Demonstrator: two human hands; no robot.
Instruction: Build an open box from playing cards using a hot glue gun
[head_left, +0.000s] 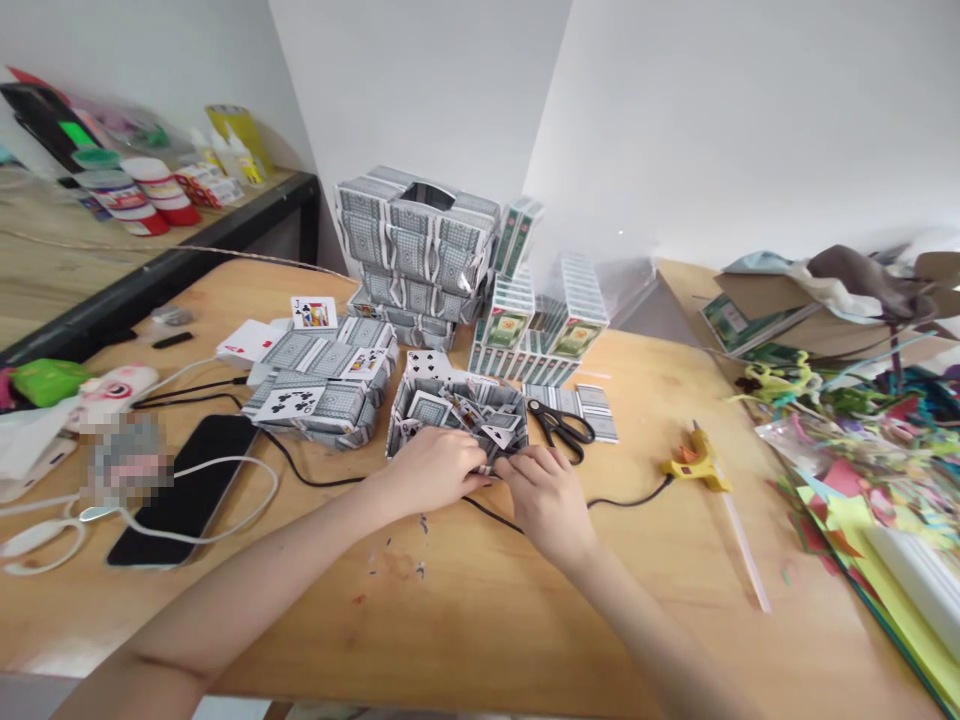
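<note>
An open box made of playing cards (517, 400) sits mid-table, with loose cards (431, 410) inside. My left hand (439, 465) is closed at its near rim, thumb and fingers pinched on the wall. Close beside it, my right hand (544, 490) grips the same wall near the right corner, fingers curled. The fingertips are partly hidden, so any small piece between them does not show. Black-handled scissors (559, 428) lie just right of the box, against flat joined cards (598, 410). A yellow glue gun (697, 462) with a clear glue stick rests further right.
Behind stand a large playing-card structure (431, 250) and stacked card packs (506, 310). Bundled cards (319, 360) lie to the left, near a phone (187, 490) and white cables. A black cord (487, 515) crosses under my wrists. Coloured craft scraps (862, 430) crowd the right edge.
</note>
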